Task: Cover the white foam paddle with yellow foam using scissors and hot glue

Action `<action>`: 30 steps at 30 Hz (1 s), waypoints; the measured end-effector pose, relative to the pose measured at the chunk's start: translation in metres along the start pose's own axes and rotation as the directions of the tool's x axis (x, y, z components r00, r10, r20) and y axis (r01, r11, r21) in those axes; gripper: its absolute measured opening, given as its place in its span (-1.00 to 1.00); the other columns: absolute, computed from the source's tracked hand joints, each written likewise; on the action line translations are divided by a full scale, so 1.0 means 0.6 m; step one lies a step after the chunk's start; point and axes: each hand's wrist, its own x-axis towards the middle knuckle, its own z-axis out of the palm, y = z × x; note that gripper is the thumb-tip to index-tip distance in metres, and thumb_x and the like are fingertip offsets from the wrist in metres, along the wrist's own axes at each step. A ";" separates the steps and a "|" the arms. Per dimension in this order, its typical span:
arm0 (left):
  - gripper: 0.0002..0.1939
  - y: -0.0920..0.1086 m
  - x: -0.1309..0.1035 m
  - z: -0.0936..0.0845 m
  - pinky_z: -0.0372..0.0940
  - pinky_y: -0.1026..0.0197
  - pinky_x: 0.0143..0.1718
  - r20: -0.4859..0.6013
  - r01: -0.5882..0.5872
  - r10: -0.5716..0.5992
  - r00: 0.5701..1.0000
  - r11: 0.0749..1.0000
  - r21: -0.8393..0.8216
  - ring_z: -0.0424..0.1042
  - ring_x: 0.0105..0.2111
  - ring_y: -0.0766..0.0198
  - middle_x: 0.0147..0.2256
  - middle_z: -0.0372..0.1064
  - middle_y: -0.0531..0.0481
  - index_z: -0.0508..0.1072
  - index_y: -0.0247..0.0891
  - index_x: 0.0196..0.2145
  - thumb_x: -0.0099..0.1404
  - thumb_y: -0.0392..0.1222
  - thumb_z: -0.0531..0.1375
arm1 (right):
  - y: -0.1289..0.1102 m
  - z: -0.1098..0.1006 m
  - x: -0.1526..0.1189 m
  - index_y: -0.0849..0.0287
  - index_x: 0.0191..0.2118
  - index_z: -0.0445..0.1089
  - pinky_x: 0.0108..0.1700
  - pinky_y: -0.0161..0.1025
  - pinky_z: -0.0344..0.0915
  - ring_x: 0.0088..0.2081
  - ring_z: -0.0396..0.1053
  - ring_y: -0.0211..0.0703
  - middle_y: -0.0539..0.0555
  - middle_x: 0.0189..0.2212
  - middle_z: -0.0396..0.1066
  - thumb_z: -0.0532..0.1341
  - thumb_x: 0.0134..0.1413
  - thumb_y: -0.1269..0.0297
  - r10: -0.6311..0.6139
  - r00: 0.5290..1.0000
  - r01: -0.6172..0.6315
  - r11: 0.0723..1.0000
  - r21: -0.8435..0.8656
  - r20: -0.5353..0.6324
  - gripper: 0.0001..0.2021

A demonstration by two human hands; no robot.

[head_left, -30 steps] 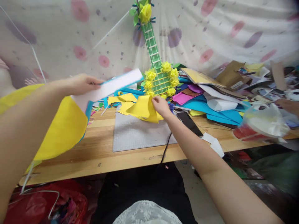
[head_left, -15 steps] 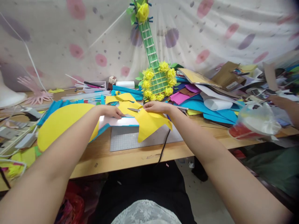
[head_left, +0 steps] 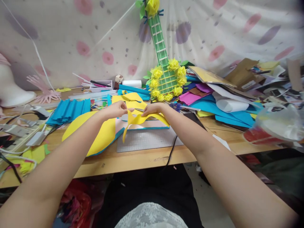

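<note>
A strip of yellow foam or paper sheet (head_left: 136, 119) hangs curled between my hands. My left hand (head_left: 116, 110) pinches its left end, thumb and forefinger together. At the right end, my right hand (head_left: 153, 109) has its fingers closed on the same sheet. A metal blade, apparently of scissors (head_left: 139, 110), shows just left of my right fingers, over other yellow pieces (head_left: 133, 97). Beneath lies a large flat piece with a rounded yellow part (head_left: 102, 136) and a pale, blue-edged long part (head_left: 152, 125). It rests partly on a grey cutting mat (head_left: 147, 141).
A green toy guitar (head_left: 163, 68) with yellow flowers leans at the back. Blue and purple sheets (head_left: 201, 98) pile up on the right, near a bagged cup (head_left: 263, 133). Pleated blue paper (head_left: 70, 110) and a power strip (head_left: 35, 139) are at left. A black cable (head_left: 172, 150) crosses the table edge.
My left hand has left the pale blue-edged part, risen, and taken the yellow sheet's left end. My right hand has shifted left with the sheet. The view has turned slightly left.
</note>
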 end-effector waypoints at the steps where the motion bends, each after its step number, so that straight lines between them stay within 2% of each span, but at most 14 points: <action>1: -0.33 0.001 -0.005 0.000 0.34 0.16 -0.31 0.024 0.013 -0.012 1.000 0.999 -0.041 0.48 -0.27 0.11 -0.15 0.47 -0.19 0.41 -0.22 -0.05 0.08 0.35 0.08 | -0.001 0.001 0.000 0.21 -0.39 0.50 -0.30 -0.23 0.22 -0.40 0.36 -0.17 0.07 -0.41 0.46 0.22 -0.02 0.07 0.005 1.000 -0.005 1.000 -0.027 0.023 -0.72; 3: -0.31 0.000 -0.010 -0.004 0.33 0.13 -0.25 0.004 0.078 -0.079 0.997 0.983 -0.165 0.45 -0.16 0.08 -0.04 0.41 -0.23 0.36 -0.23 -0.01 0.15 0.36 -0.03 | -0.004 0.002 -0.003 0.21 -0.30 0.49 -0.29 -0.26 0.21 -0.35 0.36 -0.17 0.08 -0.33 0.47 0.21 -0.01 0.05 -0.001 0.998 0.006 0.998 -0.069 0.069 -0.68; 5: -0.32 -0.008 -0.008 -0.015 0.30 0.06 -0.14 -0.178 0.123 -0.171 0.969 0.960 -0.252 0.39 -0.06 0.05 0.04 0.32 -0.27 0.32 -0.29 0.02 0.24 0.30 -0.12 | -0.008 0.005 -0.008 0.21 -0.23 0.48 -0.30 -0.29 0.19 -0.31 0.36 -0.17 0.08 -0.25 0.46 0.18 0.03 0.02 -0.026 0.994 0.037 0.995 -0.098 0.105 -0.65; 7: -0.41 -0.018 -0.006 -0.030 0.22 0.01 -0.02 -0.443 0.093 -0.189 0.877 0.969 -0.230 0.32 0.02 0.04 0.07 0.28 -0.27 0.30 -0.35 0.03 0.29 0.18 -0.08 | -0.011 0.008 -0.013 0.22 -0.21 0.46 -0.33 -0.30 0.16 -0.29 0.35 -0.17 0.08 -0.22 0.45 0.14 0.07 0.02 -0.050 0.992 0.065 0.988 -0.137 0.115 -0.63; 8: -0.47 -0.022 -0.006 -0.036 0.19 0.03 0.02 -0.547 0.055 -0.148 0.824 0.982 -0.182 0.29 0.05 0.06 0.07 0.28 -0.25 0.30 -0.36 0.03 0.29 0.11 -0.03 | -0.013 0.009 -0.015 0.22 -0.21 0.46 -0.34 -0.30 0.15 -0.29 0.34 -0.17 0.08 -0.22 0.45 0.13 0.08 0.02 -0.059 0.992 0.077 0.985 -0.157 0.114 -0.63; 10: -0.56 -0.028 -0.009 -0.043 0.17 0.07 0.05 -0.640 -0.012 -0.028 0.768 0.998 -0.059 0.27 0.06 0.08 0.07 0.28 -0.18 0.31 -0.32 0.02 0.27 -0.02 0.04 | -0.016 0.011 -0.015 0.21 -0.24 0.45 -0.35 -0.30 0.13 -0.30 0.32 -0.17 0.07 -0.24 0.45 0.13 0.08 0.01 -0.079 0.991 0.100 0.977 -0.191 0.111 -0.65; 11: -0.58 -0.031 -0.012 -0.042 0.19 0.08 0.05 -0.627 -0.035 0.028 0.779 0.999 0.001 0.27 0.05 0.08 0.07 0.28 -0.15 0.32 -0.29 0.01 0.26 -0.06 0.04 | -0.017 0.012 -0.013 0.20 -0.25 0.45 -0.35 -0.31 0.12 -0.31 0.32 -0.18 0.06 -0.25 0.45 0.13 0.08 0.02 -0.093 0.989 0.114 0.973 -0.199 0.113 -0.66; 12: -0.60 -0.033 -0.014 -0.038 0.20 0.07 0.04 -0.575 -0.055 0.084 0.814 0.996 0.067 0.28 0.05 0.08 0.07 0.28 -0.13 0.33 -0.27 0.01 0.26 -0.08 0.03 | -0.017 0.013 -0.011 0.19 -0.26 0.44 -0.35 -0.31 0.11 -0.31 0.31 -0.19 0.05 -0.26 0.44 0.14 0.08 0.03 -0.106 0.987 0.129 0.971 -0.203 0.118 -0.68; 15: -0.58 -0.045 -0.019 -0.012 0.14 0.04 0.12 -0.250 -0.170 0.248 0.936 0.940 0.296 0.25 0.10 0.07 0.10 0.28 -0.12 0.35 -0.27 0.02 0.27 -0.11 -0.04 | -0.016 0.015 -0.005 0.19 -0.29 0.42 -0.35 -0.33 0.10 -0.34 0.27 -0.24 0.03 -0.28 0.43 0.15 0.08 0.09 -0.133 0.982 0.159 0.966 -0.204 0.136 -0.73; 17: -0.52 -0.060 -0.021 0.012 0.01 0.02 0.21 -0.028 -0.289 0.331 0.943 0.859 0.422 0.10 0.21 0.08 0.18 0.18 -0.15 0.31 -0.29 0.09 0.29 -0.09 -0.08 | -0.013 0.016 -0.003 0.19 -0.29 0.41 -0.36 -0.33 0.09 -0.36 0.26 -0.26 0.01 -0.31 0.42 0.16 0.07 0.10 -0.142 0.980 0.168 0.967 -0.194 0.141 -0.75; 20: -0.43 -0.088 -0.028 0.046 -0.12 -0.02 0.25 0.132 -0.348 0.330 0.935 0.778 0.522 -0.06 0.28 0.07 0.27 -0.02 -0.23 0.18 -0.37 0.20 0.33 -0.03 -0.13 | -0.007 0.017 -0.004 0.19 -0.31 0.41 -0.37 -0.32 0.08 -0.36 0.26 -0.25 0.01 -0.34 0.42 0.17 0.06 0.06 -0.171 0.974 0.199 0.959 -0.203 0.145 -0.73; 23: -0.37 -0.106 -0.045 0.072 -0.21 -0.05 0.26 0.186 -0.351 0.299 0.936 0.763 0.543 -0.18 0.31 0.08 0.30 -0.15 -0.23 0.06 -0.39 0.26 0.36 0.03 -0.17 | -0.007 0.020 -0.008 0.18 -0.31 0.42 -0.39 -0.30 0.06 -0.34 0.29 -0.20 0.04 -0.33 0.44 0.19 0.03 0.02 -0.185 0.978 0.203 0.945 -0.256 0.095 -0.70; 26: -0.36 -0.109 -0.065 0.090 -0.26 -0.09 0.27 0.147 -0.302 0.267 0.953 0.773 0.558 -0.28 0.32 0.06 0.32 -0.25 -0.21 0.00 -0.38 0.29 0.37 0.04 -0.20 | -0.013 0.031 -0.016 0.15 -0.24 0.41 -0.38 -0.29 0.07 -0.29 0.34 -0.13 0.08 -0.26 0.46 0.21 -0.01 -0.02 -0.181 0.981 0.151 0.937 -0.314 -0.067 -0.66; 30: -0.34 -0.101 -0.086 0.107 -0.26 -0.12 0.26 0.077 -0.192 0.179 0.981 0.813 0.550 -0.32 0.31 0.01 0.32 -0.29 -0.25 -0.02 -0.41 0.29 0.36 0.04 -0.16 | -0.014 0.057 -0.036 0.13 -0.10 0.37 -0.26 -0.24 0.17 -0.14 0.37 -0.03 0.12 -0.12 0.44 0.19 0.03 -0.03 -0.269 0.931 0.166 0.914 -0.371 -0.245 -0.60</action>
